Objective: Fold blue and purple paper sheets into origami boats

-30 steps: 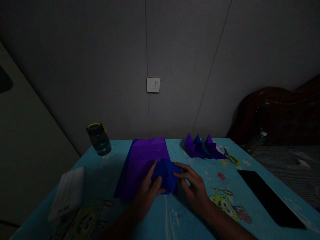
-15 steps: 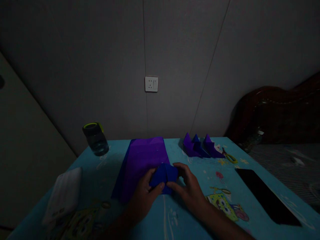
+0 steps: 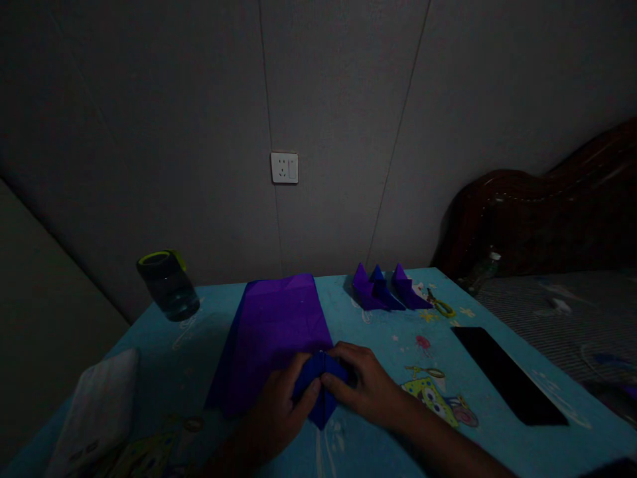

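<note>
A piece of folded blue paper (image 3: pixel 323 392) sits between my two hands, low over the front middle of the table, one corner pointing towards me. My left hand (image 3: pixel 288 398) grips its left side, thumb on the near face. On the right side, my right hand (image 3: pixel 361 382) holds it the same way, its thumb near the centre crease. The fingertips behind the paper are hidden. Just beyond lies a stack of purple and blue paper sheets (image 3: pixel 279 318), partly covered by my left hand. Several folded paper boats (image 3: pixel 371 292), purple and blue, stand at the back right.
Yellow-handled scissors (image 3: pixel 440 305) lie beside the boats. A black flat slab (image 3: pixel 507 375) is on the right. At left stand a water bottle (image 3: pixel 172 289) and a white soft pack (image 3: pixel 97 405). The blue patterned tablecloth (image 3: pixel 388 345) reaches the wall; a bed lies beyond its right edge.
The folded blue paper has moved slightly down towards me, and its near corner now shows as a point below my thumbs. Both hands keep hold of it. The view has shifted a little.
</note>
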Demonstrator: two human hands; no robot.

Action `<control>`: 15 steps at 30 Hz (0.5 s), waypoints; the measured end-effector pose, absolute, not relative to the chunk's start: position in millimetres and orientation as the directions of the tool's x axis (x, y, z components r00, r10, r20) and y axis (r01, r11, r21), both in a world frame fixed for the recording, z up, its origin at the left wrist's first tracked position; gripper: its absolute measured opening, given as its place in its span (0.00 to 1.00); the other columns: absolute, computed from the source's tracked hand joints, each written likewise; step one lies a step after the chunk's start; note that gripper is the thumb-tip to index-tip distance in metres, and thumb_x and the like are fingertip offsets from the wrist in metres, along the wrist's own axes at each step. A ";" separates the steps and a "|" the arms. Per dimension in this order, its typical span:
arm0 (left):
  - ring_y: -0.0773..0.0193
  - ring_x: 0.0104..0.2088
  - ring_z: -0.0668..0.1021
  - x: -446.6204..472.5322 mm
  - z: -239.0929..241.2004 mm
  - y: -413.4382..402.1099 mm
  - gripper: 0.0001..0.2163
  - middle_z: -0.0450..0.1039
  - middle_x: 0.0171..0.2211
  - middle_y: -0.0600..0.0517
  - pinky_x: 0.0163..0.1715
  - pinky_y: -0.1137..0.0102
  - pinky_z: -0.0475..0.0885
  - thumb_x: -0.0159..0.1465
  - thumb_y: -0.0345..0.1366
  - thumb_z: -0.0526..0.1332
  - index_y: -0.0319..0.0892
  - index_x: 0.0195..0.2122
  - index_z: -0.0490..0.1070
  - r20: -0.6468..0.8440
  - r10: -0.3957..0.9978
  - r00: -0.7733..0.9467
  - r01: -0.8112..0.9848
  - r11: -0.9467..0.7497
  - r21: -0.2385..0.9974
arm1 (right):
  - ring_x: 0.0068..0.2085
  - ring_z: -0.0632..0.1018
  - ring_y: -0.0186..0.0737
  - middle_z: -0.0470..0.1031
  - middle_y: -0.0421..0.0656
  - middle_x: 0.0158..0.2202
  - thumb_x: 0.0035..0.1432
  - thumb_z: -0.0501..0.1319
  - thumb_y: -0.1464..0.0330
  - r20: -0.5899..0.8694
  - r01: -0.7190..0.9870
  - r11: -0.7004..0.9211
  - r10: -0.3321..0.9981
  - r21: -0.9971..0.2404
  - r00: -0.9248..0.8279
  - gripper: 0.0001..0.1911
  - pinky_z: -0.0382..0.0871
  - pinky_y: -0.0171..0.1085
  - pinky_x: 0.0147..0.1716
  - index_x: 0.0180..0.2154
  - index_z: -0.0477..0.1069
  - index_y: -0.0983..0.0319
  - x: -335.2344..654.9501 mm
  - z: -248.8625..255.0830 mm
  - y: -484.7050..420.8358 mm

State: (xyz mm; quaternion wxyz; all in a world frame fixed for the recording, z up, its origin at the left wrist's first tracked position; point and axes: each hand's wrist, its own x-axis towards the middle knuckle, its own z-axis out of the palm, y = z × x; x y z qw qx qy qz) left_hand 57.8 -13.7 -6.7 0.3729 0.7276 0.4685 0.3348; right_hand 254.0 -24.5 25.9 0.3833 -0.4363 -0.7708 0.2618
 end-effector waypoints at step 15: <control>0.56 0.41 0.78 60.7 6.1 -3.4 0.16 0.77 0.42 0.49 0.38 0.65 0.74 0.62 0.51 0.56 0.47 0.45 0.65 0.022 0.999 -0.035 -0.086 -0.025 0.996 | 0.30 0.70 0.37 0.69 0.38 0.31 0.63 0.58 0.56 0.310 0.133 0.306 0.950 -0.943 0.017 0.13 0.65 0.33 0.28 0.42 0.67 0.58 262.2 19.6 -18.9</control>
